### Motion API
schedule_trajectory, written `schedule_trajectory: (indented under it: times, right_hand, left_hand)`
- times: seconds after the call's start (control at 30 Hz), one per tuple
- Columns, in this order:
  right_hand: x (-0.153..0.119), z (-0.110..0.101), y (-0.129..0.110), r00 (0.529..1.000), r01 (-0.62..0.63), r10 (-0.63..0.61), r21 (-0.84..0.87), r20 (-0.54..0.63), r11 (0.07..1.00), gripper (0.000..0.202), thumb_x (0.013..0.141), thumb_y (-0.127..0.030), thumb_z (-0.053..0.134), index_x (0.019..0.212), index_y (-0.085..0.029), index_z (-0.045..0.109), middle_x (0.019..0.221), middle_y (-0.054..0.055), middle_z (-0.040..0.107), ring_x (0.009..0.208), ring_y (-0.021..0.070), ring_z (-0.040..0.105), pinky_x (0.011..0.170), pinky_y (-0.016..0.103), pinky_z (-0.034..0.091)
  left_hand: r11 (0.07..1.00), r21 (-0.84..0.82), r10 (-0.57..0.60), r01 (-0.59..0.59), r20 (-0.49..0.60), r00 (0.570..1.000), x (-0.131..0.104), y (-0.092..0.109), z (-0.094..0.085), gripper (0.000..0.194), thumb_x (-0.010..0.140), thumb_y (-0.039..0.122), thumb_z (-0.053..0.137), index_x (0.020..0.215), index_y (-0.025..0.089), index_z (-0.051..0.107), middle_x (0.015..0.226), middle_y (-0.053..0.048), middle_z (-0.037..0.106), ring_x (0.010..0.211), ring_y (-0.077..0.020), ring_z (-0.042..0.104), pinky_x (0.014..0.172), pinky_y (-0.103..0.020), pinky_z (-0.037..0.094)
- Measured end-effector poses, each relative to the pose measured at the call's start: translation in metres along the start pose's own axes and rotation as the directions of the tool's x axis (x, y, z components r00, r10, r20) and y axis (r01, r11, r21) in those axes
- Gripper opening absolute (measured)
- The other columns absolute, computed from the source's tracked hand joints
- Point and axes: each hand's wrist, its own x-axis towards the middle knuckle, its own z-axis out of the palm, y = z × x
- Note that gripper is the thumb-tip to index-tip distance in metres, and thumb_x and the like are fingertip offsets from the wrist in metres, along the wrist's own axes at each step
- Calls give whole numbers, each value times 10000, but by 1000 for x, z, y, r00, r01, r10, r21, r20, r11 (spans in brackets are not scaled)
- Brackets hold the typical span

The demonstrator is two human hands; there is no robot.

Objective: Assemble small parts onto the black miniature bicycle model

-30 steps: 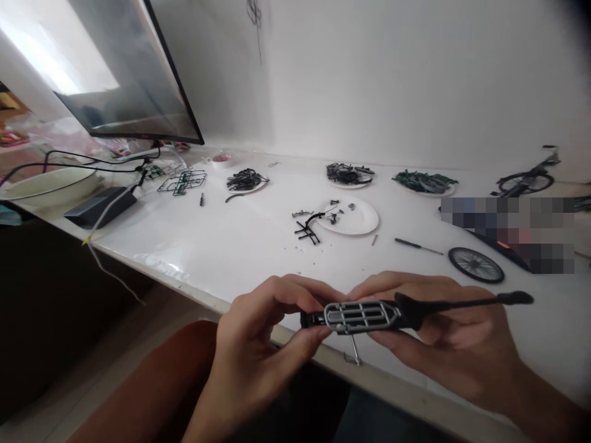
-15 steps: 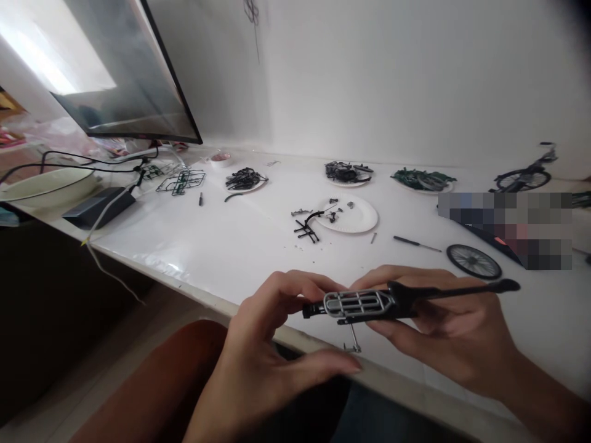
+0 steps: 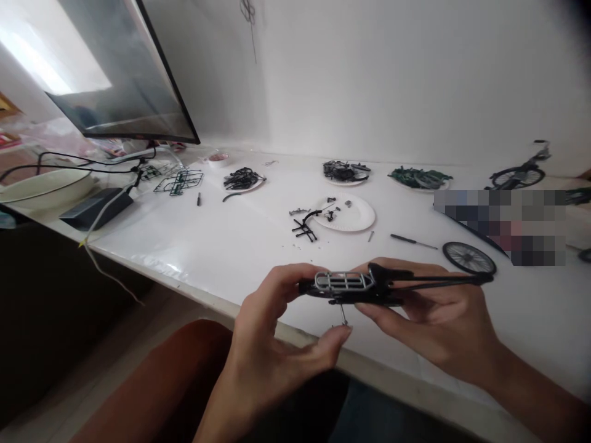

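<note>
Both my hands hold a small model bicycle part [image 3: 364,286] over the near edge of the white table [image 3: 221,240]: a black frame piece with a silver-grey rack on top and a long black rod running right. My right hand [image 3: 434,320] cradles it from below and behind. My left hand [image 3: 277,332] pinches its left end with the fingers, and the thumb touches a thin metal pin [image 3: 343,315] hanging under the part.
A white paper plate [image 3: 347,214] with small parts sits mid-table, loose black pieces [image 3: 305,226] beside it. Further plates of black parts [image 3: 242,179] [image 3: 344,173] and green parts [image 3: 418,178] stand behind. A screwdriver [image 3: 412,241], a wheel [image 3: 468,257], a monitor [image 3: 124,74], green sprues [image 3: 180,181] surround them.
My hands have lifted the part slightly up and to the left. My left thumb, away from the part half a second ago, now reaches up to the hanging pin.
</note>
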Motion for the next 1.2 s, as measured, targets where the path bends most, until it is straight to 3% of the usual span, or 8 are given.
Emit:
schedule_trajectory:
  times: [0.17,0.27,0.33,0.57,0.73,1.0,1.1,1.2]
  right_hand:
    - [3,6,1,959,-56,-2,-196,-284,979,254,723,-59,777,856,-275,760,922,-48,787,802,140,755,692,171,631]
    - [6,8,0,948,-96,20,-227,-317,969,213,767,-95,755,905,-257,769,912,-43,792,780,120,746,705,156,619]
    - [5,9,1,948,-99,20,-236,-318,967,215,780,-111,754,935,-259,772,918,-46,790,804,118,744,746,159,615]
    - [2,11,10,933,-98,-1,-258,-359,961,201,787,-141,758,970,-221,772,950,-14,788,837,139,739,814,206,614]
    - [4,12,9,929,-93,-26,-302,-370,949,191,789,-139,757,969,-199,769,946,-5,789,823,133,742,806,191,614]
    - [0,19,14,928,-59,-24,-211,-371,976,226,794,-110,757,959,-260,724,933,-54,746,840,104,717,772,158,603]
    - [-1,18,14,937,-20,-61,-226,-344,974,258,792,-85,752,988,-249,720,947,-30,740,853,127,711,794,211,609]
    - [-2,14,12,945,127,-208,-305,-251,944,287,790,-34,731,1020,-205,720,1020,22,746,930,163,710,885,280,597]
  left_hand:
    - [949,230,266,-216,-216,939,11,-11,17,475,762,79,800,1171,182,583,1241,-117,579,1179,-255,584,996,-406,538]
    - [795,522,452,-311,-165,877,15,-12,24,246,790,57,773,953,149,613,1015,-82,599,951,-206,598,795,-350,530]
    - [733,598,459,-326,-80,885,16,-12,26,164,842,37,706,920,139,604,908,-63,607,834,-177,580,710,-325,490]
    - [614,740,322,-275,83,943,25,-11,31,203,955,119,543,759,149,500,713,-10,501,660,-132,457,615,-294,375]
    - [619,728,253,-295,171,952,30,-14,31,284,1003,161,478,719,160,466,663,31,440,550,-90,360,525,-269,274]
    - [866,497,26,51,-147,989,20,-11,34,112,945,198,618,834,187,619,679,54,584,554,-63,455,564,-202,356]
    - [896,426,-56,122,-166,985,19,-6,38,191,968,250,576,797,174,615,636,38,539,541,-72,438,538,-209,337]
    - [939,90,-319,332,-135,938,16,-2,42,345,1013,395,473,760,173,549,541,48,447,465,-78,398,458,-204,300]
